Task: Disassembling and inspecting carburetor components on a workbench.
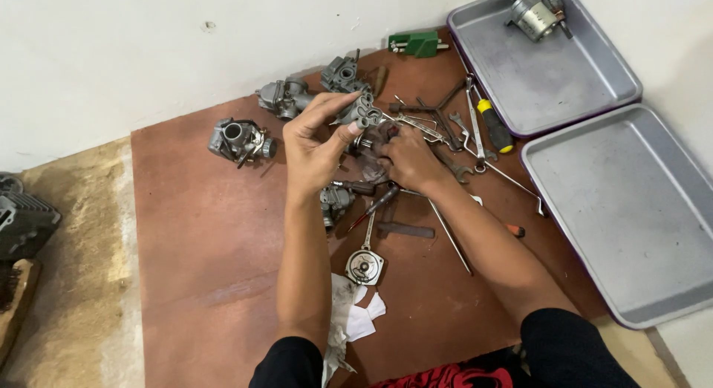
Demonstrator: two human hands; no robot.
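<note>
Left hand (316, 147) raised above the brown surface (200, 239), its fingers (336, 106) pinched around a small grey carburettor part (364, 115) held at the fingertips. Right hand (411, 164) lies low, just right of the left thumb, fingers curled down among dark parts; whether they grip anything cannot be told.

Beyond the left fingertips stand two carburettor bodies (286, 97); a third (239, 139) sits to their left. Right of the right knuckles lies a tangle of spanners (445, 124) and a yellow-handled screwdriver (494, 124). Below the wrists lie a round cover (364, 266) and a white rag (355, 314).

A firm pinch with the part kept over the surface would, by judgement, guard against a drop among the loose tools.

Open room lies left of the left forearm; two metal trays (631, 210) crowd the right edge, a wall (148, 46) bounds the far edge.
</note>
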